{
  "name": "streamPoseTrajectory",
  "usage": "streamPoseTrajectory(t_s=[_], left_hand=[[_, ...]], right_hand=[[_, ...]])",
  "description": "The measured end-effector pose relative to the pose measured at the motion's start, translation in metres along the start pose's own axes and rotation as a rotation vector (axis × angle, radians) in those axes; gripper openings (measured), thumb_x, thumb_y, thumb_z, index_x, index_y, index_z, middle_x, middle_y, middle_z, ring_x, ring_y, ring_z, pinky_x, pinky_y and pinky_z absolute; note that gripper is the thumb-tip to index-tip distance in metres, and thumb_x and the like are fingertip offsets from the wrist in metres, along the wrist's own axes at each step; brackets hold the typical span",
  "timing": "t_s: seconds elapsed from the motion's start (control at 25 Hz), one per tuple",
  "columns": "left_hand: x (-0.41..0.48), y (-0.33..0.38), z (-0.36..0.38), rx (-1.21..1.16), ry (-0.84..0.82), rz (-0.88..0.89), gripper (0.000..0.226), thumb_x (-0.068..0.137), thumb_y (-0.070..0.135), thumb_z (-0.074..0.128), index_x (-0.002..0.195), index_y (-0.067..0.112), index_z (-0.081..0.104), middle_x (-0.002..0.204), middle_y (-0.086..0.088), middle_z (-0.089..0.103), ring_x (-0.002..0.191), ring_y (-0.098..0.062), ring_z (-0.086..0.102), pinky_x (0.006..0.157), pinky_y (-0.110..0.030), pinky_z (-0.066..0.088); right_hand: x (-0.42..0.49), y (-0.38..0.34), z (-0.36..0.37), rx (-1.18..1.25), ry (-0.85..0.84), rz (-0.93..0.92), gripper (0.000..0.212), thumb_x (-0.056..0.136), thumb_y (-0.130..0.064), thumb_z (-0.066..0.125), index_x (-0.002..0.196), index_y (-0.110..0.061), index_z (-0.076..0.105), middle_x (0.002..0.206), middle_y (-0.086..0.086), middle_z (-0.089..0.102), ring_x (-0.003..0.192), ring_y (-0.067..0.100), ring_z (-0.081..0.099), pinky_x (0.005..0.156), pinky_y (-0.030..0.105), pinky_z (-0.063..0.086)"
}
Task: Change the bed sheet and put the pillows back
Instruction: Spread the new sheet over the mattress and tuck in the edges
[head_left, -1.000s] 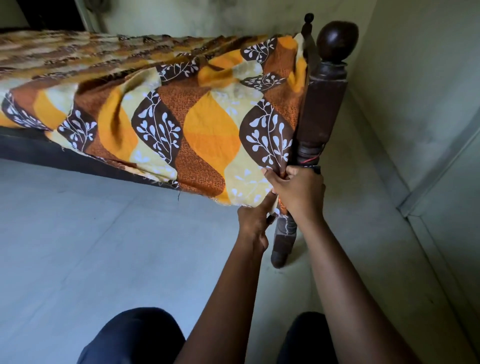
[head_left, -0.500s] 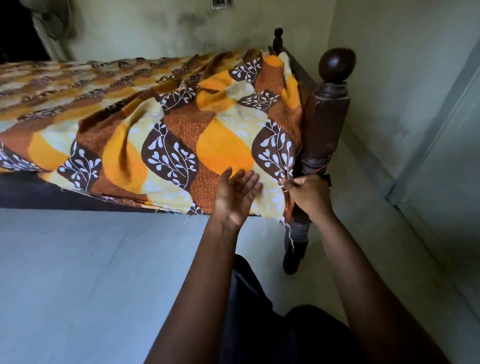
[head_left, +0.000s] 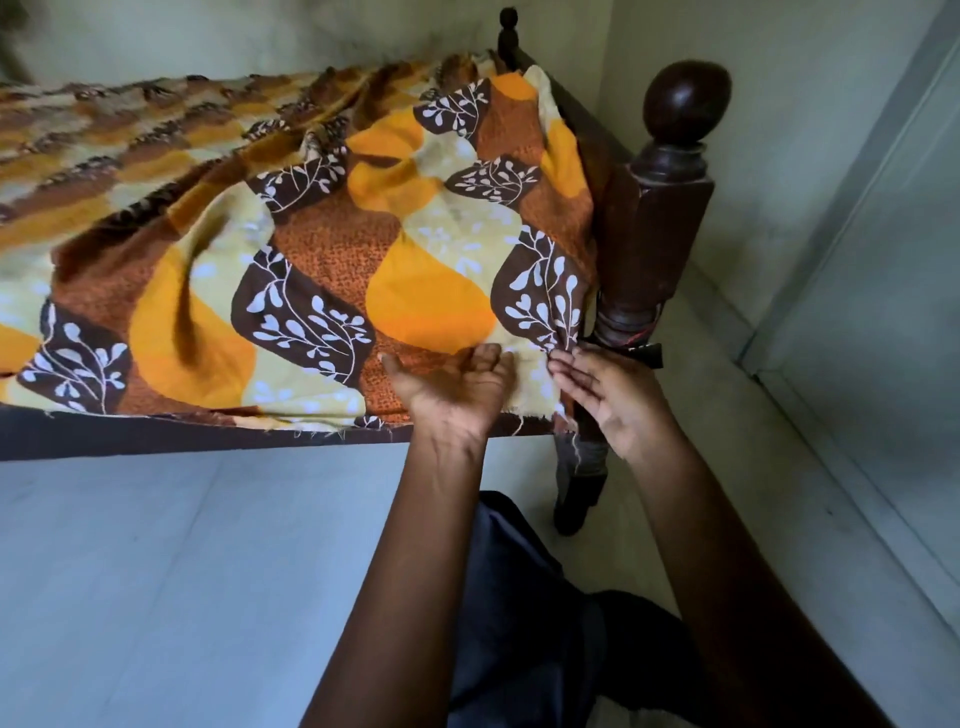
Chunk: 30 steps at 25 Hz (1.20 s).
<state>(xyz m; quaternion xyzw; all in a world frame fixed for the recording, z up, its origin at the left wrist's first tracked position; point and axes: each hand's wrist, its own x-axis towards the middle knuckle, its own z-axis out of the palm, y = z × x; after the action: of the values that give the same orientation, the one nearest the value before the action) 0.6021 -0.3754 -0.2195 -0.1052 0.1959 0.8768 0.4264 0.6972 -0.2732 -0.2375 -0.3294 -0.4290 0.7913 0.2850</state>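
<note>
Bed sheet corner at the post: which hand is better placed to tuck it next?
Right, probably: the right hand touches the gathered corner of the bed sheet beside the bedpost; the left hand lies flat farther along.

The bed sheet (head_left: 322, 249) lies over the bed and hangs over the near side rail (head_left: 156, 439), which runs left from the corner post (head_left: 649, 234). The left hand (head_left: 452, 389) rests on the hanging edge, left of the right hand (head_left: 608, 395) (its fingertips meet the sheet just beside the post). A wall (head_left: 805, 130) stands behind the post.
</note>
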Motion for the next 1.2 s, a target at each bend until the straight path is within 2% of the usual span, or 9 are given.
streamPoseTrajectory(t_s=[0.08, 0.24, 0.32, 0.44, 0.6, 0.72, 0.8, 0.96, 1.2], left_hand=[[-0.003, 0.002, -0.004, -0.055, -0.007, 0.002, 0.091, 0.085, 0.069, 0.024, 0.131, -0.008, 0.036, 0.131, -0.027, 0.042, 0.124, -0.034, 0.041, 0.111, -0.050, 0.026], [-0.004, 0.011, -0.003, -0.041, -0.052, -0.004, 0.081, 0.087, 0.059, 0.031, 0.126, -0.011, 0.043, 0.134, -0.028, 0.046, 0.128, -0.038, 0.043, 0.103, -0.048, 0.035], [-0.004, 0.014, -0.002, 0.000, -0.050, -0.023, 0.075, 0.088, 0.054, 0.033, 0.118, -0.012, 0.048, 0.132, -0.028, 0.048, 0.126, -0.038, 0.045, 0.101, -0.046, 0.038], [-0.005, 0.016, -0.008, 0.093, 0.009, -0.047, 0.066, 0.093, 0.048, 0.028, 0.117, -0.010, 0.049, 0.133, -0.026, 0.049, 0.126, -0.036, 0.046, 0.101, -0.044, 0.038], [-0.008, 0.019, -0.013, 0.197, 0.068, -0.044, 0.055, 0.099, 0.036, 0.028, 0.125, -0.009, 0.046, 0.125, -0.025, 0.054, 0.124, -0.035, 0.049, 0.096, -0.042, 0.042], [-0.015, 0.025, -0.020, 0.144, 0.093, 0.056, 0.044, 0.099, 0.030, 0.032, 0.117, -0.006, 0.049, 0.112, -0.023, 0.058, 0.122, -0.033, 0.051, 0.098, -0.041, 0.043], [-0.018, 0.038, -0.026, 0.104, 0.120, 0.162, 0.049, 0.098, 0.034, 0.033, 0.126, -0.005, 0.046, 0.120, -0.021, 0.056, 0.122, -0.032, 0.051, 0.102, -0.040, 0.042], [-0.018, 0.061, -0.033, 0.068, 0.101, 0.221, 0.070, 0.096, 0.051, 0.026, 0.137, -0.005, 0.034, 0.142, -0.023, 0.039, 0.133, -0.034, 0.038, 0.113, -0.044, 0.027], [0.010, 0.069, -0.018, -0.053, -0.010, 0.205, 0.089, 0.087, 0.067, 0.021, 0.141, -0.003, 0.029, 0.143, -0.024, 0.036, 0.135, -0.036, 0.033, 0.112, -0.049, 0.024]], right_hand=[[-0.002, -0.007, -0.001, 0.256, -0.121, 0.128, 0.022, 0.097, -0.014, 0.041, 0.103, 0.000, 0.056, 0.109, 0.016, 0.063, 0.092, 0.019, 0.066, 0.080, 0.029, 0.056], [-0.003, -0.010, 0.027, 0.402, -0.182, 0.113, 0.035, 0.098, -0.023, 0.031, 0.119, -0.004, 0.051, 0.141, 0.013, 0.043, 0.133, 0.023, 0.040, 0.108, 0.040, 0.033], [0.012, -0.010, 0.046, 0.453, -0.122, 0.077, 0.039, 0.097, -0.026, 0.031, 0.124, -0.004, 0.050, 0.133, 0.012, 0.051, 0.132, 0.024, 0.041, 0.110, 0.037, 0.030], [0.021, -0.010, 0.055, 0.482, -0.029, 0.047, 0.033, 0.098, -0.030, 0.033, 0.108, -0.010, 0.056, 0.106, 0.005, 0.060, 0.113, 0.019, 0.053, 0.101, 0.031, 0.037], [-0.014, 0.011, 0.025, 0.521, -0.010, 0.069, 0.043, 0.099, -0.034, 0.036, 0.134, -0.010, 0.043, 0.130, 0.008, 0.051, 0.125, 0.020, 0.047, 0.107, 0.035, 0.035], [-0.042, 0.032, 0.020, 0.617, -0.075, 0.139, 0.042, 0.098, -0.025, 0.036, 0.132, -0.003, 0.044, 0.133, 0.016, 0.053, 0.123, 0.025, 0.051, 0.096, 0.036, 0.048], [-0.048, 0.045, 0.035, 0.626, -0.150, 0.187, 0.041, 0.097, -0.023, 0.037, 0.131, -0.002, 0.046, 0.132, 0.017, 0.053, 0.123, 0.025, 0.051, 0.092, 0.034, 0.050], [-0.039, 0.051, 0.071, 0.602, -0.176, 0.222, 0.043, 0.097, -0.025, 0.037, 0.134, -0.003, 0.043, 0.139, 0.012, 0.048, 0.129, 0.024, 0.045, 0.108, 0.036, 0.037], [-0.006, 0.043, 0.107, 0.658, -0.183, 0.182, 0.041, 0.096, -0.032, 0.037, 0.127, -0.008, 0.048, 0.131, 0.011, 0.050, 0.126, 0.024, 0.045, 0.109, 0.036, 0.032]])
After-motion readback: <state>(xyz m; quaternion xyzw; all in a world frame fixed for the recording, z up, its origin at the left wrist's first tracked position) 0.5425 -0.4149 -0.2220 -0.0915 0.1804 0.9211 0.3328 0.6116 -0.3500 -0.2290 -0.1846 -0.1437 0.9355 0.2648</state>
